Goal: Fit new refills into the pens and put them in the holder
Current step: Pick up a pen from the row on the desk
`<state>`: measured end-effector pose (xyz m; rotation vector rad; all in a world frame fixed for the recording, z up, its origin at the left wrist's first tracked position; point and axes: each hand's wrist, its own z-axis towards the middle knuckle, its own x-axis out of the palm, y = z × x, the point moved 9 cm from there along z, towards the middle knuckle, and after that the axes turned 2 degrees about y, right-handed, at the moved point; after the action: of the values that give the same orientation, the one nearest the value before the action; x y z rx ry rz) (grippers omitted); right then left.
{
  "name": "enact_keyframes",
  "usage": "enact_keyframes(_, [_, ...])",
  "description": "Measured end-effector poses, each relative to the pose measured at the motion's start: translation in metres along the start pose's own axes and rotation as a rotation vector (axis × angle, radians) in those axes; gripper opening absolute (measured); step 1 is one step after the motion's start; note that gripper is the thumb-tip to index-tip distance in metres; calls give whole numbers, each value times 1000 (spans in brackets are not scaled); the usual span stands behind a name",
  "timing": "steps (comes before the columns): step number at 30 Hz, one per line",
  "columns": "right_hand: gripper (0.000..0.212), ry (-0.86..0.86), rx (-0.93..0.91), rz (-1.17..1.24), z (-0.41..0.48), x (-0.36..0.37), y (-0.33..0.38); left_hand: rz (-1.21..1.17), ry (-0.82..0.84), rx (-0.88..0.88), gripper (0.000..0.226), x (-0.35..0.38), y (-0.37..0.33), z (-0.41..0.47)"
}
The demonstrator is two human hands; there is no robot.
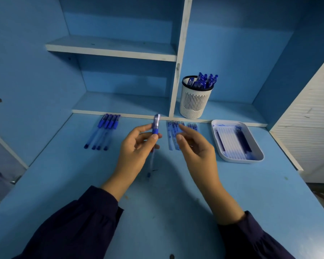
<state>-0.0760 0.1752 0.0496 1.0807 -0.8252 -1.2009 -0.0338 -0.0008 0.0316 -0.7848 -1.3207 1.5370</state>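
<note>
Pen (156, 125) is running near-to-far, cap far, pinched in the left hand (136, 148); the empty, loose-fingered right hand (195, 146) is hovering just right.

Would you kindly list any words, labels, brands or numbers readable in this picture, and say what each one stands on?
No text can be read anywhere in this view.
pen held in the left hand: any print is too blurred to read.
pens on the desk and pens in the holder: too small to read.
holder and tray: no label shows.
</note>
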Motion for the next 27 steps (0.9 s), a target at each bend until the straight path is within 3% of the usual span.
enact_keyframes(4, [32,50,40,86,9,-1,-1,87,162,-29,26,16,5,-6])
enact_keyframes(7, [19,19,50,99,11,-5,-3,163,262,-60,27,26,9,-12])
enact_keyframes(15, [9,15,97,70,11,-11,-12,290,279,-26,16,28,12,-13])
enact_keyframes(27, [13,-66,30,87,8,-13,-12,333,287,106,32,29,8,-12])
